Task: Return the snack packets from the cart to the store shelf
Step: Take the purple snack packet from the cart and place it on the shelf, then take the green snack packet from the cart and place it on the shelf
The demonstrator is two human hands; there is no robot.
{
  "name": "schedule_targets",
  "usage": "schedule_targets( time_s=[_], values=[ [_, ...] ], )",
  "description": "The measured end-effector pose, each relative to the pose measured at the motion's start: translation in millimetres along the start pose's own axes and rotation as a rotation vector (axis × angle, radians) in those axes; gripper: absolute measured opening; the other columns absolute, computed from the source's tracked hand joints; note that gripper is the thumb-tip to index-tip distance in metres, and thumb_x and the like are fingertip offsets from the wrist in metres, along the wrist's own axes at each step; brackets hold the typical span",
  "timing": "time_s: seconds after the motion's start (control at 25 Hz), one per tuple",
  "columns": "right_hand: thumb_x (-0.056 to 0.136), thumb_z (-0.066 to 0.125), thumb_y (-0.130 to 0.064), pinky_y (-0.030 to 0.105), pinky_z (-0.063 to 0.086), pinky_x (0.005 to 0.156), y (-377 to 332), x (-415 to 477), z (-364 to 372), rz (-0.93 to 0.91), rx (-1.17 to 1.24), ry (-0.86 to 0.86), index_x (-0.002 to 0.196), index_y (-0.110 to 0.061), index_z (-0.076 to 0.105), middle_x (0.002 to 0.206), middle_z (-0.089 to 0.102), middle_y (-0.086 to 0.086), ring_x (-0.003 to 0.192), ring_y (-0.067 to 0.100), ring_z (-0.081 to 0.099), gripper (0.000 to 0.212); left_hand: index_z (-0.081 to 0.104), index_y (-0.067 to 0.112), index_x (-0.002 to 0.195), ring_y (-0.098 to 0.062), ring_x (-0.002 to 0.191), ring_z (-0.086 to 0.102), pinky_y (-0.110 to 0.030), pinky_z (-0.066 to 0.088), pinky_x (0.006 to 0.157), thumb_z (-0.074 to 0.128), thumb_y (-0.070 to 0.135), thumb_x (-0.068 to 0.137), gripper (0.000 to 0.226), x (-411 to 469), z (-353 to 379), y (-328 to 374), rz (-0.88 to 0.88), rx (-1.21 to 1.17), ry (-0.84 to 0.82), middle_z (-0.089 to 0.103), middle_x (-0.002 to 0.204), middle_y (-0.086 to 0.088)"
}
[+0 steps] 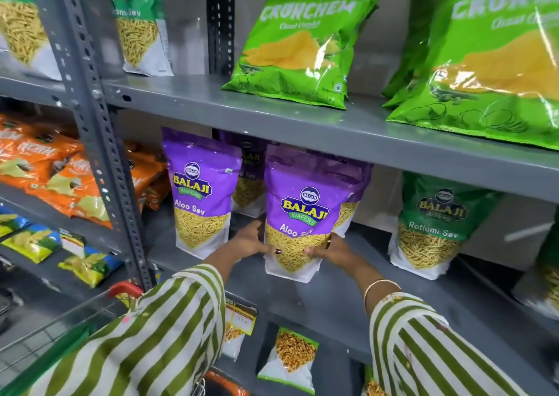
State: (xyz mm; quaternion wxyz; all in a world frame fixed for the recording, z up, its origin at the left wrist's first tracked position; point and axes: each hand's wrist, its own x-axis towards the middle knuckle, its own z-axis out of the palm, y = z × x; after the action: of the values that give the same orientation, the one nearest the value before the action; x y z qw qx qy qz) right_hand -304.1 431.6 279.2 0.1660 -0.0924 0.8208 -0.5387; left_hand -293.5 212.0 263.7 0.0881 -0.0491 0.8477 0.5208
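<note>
A purple Aloo Sev packet stands upright on the grey middle shelf. My left hand grips its lower left edge and my right hand grips its lower right edge. Another purple Aloo Sev packet stands just to the left, and more purple packets stand behind. The cart, with a red handle end, shows at the lower left, partly hidden by my striped sleeve.
A green Ratlami Sev packet stands to the right on the same shelf. Green Crunchem bags sit on the shelf above. Orange packets fill the left bay. Small packets lie on the shelf below. A grey slotted upright divides the bays.
</note>
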Motion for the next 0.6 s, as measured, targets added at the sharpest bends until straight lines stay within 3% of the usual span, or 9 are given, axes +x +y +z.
schedule_targets(
  time_s=[0.08,0.12,0.2,0.24,0.36,0.44,0.52,0.6],
  values=[
    [0.077,0.071,-0.014,0.020,0.051,0.066,-16.1,-4.4,0.3,0.228,-0.187,-0.097,0.105,-0.009,0.056,0.074,0.071,0.002,0.061,0.011,0.063,0.033,0.040,0.005,0.131,-0.024,0.122,0.048,-0.033,0.042,0.099,0.078,0.018,0.067,0.076,-15.6,-15.0,-15.6,-0.025,0.065,-0.013,0.051,0.129,-0.009],
    [0.076,0.072,-0.023,0.024,0.052,0.062,-23.6,-3.6,3.0,0.379,-0.348,-0.151,0.107,-0.007,0.054,0.067,0.064,0.005,0.052,0.015,0.059,0.040,0.048,0.004,0.123,-0.021,0.112,0.053,-0.029,0.044,0.090,0.079,0.019,0.065,0.068,-24.8,-26.4,-27.4,-0.029,0.067,-0.003,0.057,0.118,-0.010],
    [0.076,0.070,-0.037,0.036,0.053,0.075,-37.1,4.0,22.5,0.638,-0.624,-0.310,0.118,0.004,0.044,0.078,0.057,0.017,0.062,0.027,0.060,0.064,0.061,0.011,0.090,-0.005,0.078,0.058,-0.020,0.042,0.065,0.078,0.014,0.066,0.030,-50.4,-52.9,-56.5,-0.022,0.022,0.035,0.065,0.080,0.004],
    [0.079,0.066,-0.038,0.037,0.054,0.075,-44.1,8.5,38.6,0.686,-0.676,-0.393,0.114,0.007,0.044,0.082,0.056,0.019,0.068,0.029,0.060,0.062,0.059,0.017,0.076,0.002,0.062,0.055,-0.018,0.039,0.056,0.076,0.012,0.069,0.019,-64.5,-65.9,-71.1,-0.024,0.016,0.044,0.062,0.065,0.011],
    [0.086,0.056,-0.035,0.026,0.055,0.046,-68.6,17.3,123.5,0.542,-0.715,-0.539,0.077,-0.001,0.052,0.075,0.057,0.013,0.055,0.020,0.063,0.035,0.057,0.023,0.068,0.003,0.048,0.052,-0.015,0.043,0.048,0.070,0.018,0.072,0.014,-118.8,-111.8,-128.6,-0.157,0.021,0.038,0.058,0.054,0.011],
    [0.088,0.055,-0.034,0.015,0.047,0.034,-77.4,16.6,190.4,0.363,-0.771,-0.617,0.067,-0.009,0.051,0.064,0.061,0.004,0.039,0.008,0.060,0.032,0.064,0.011,0.074,-0.005,0.052,0.053,-0.017,0.043,0.046,0.062,0.015,0.081,0.008,-156.8,-135.6,-173.8,-0.303,0.033,0.010,0.058,0.056,0.006],
    [0.085,0.059,-0.032,0.011,0.041,0.034,-71.7,24.6,257.6,0.185,-0.829,-0.703,0.070,-0.010,0.052,0.061,0.061,0.002,0.046,0.008,0.056,0.028,0.064,0.006,0.078,-0.015,0.058,0.052,-0.020,0.042,0.047,0.056,0.014,0.083,0.013,-195.2,-151.4,-221.2,-0.489,0.080,0.004,0.056,0.064,-0.001],
    [0.081,0.065,-0.033,0.017,0.042,0.045,-57.3,33.3,315.3,0.087,-0.894,-0.811,0.079,-0.012,0.054,0.077,0.058,0.012,0.056,0.013,0.050,0.024,0.063,0.012,0.085,-0.021,0.070,0.057,-0.029,0.049,0.060,0.054,0.020,0.083,0.013,-230.2,-156.9,-270.7,-0.736,0.036,-0.058,0.057,0.075,-0.003]
  ],
)
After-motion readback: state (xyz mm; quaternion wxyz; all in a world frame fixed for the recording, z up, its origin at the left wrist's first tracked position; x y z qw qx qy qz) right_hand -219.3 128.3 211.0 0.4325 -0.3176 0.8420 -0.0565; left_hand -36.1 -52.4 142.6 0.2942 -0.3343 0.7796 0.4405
